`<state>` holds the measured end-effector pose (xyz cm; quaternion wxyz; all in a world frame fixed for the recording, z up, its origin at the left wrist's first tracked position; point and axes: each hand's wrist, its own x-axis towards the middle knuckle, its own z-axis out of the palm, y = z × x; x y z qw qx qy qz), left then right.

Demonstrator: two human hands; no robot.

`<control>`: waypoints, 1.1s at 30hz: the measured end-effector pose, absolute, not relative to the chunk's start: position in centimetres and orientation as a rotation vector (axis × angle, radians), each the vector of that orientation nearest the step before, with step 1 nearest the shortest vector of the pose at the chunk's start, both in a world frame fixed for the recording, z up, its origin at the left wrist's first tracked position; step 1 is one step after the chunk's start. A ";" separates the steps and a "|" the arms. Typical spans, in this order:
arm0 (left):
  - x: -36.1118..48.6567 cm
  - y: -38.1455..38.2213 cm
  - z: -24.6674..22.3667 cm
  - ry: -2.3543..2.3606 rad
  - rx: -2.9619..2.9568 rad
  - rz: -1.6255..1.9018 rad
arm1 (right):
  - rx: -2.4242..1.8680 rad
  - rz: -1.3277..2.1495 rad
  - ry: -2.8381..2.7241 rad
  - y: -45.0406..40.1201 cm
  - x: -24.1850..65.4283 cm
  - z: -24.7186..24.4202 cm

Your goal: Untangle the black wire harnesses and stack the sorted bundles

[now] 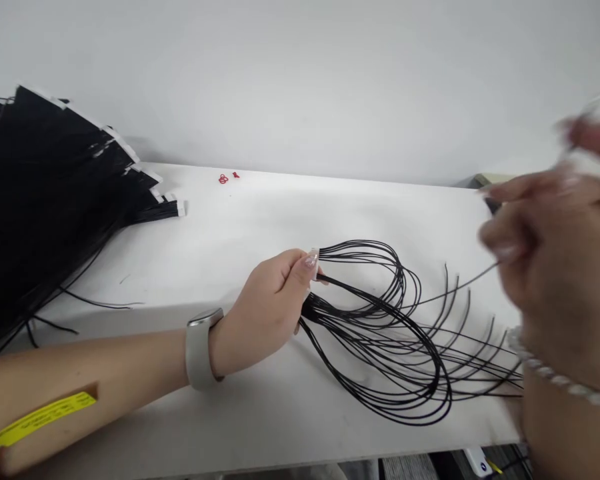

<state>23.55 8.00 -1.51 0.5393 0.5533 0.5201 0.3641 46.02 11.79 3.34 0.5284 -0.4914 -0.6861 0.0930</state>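
My left hand is wrapped round a looped bundle of thin black wires, its thumb on a white connector at their end. The loops spread rightward from the fingers, and several loose wire ends fan out beyond them. One single black wire runs from the bundle up to my right hand, which is raised at the right edge and blurred. Its fingers are closed in a pinch round that wire. Something thin and pale shows at the fingertips, too smeared to name.
At the left lies a large pile of black wire harnesses with white connectors. Small red pieces lie near the back of the white table, against a pale wall. A white object shows below the table's front edge.
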 end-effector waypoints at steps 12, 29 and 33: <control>23.5 7.9 -1.5 1.212 1.354 0.890 | -1.139 0.183 -2.309 9.4 41.1 1.3; 23.6 7.8 -1.2 1.194 1.408 0.870 | -1.227 0.212 -2.366 9.2 40.9 1.4; 23.6 7.8 -1.3 1.181 1.423 0.878 | -1.205 0.248 -2.337 9.3 40.8 1.4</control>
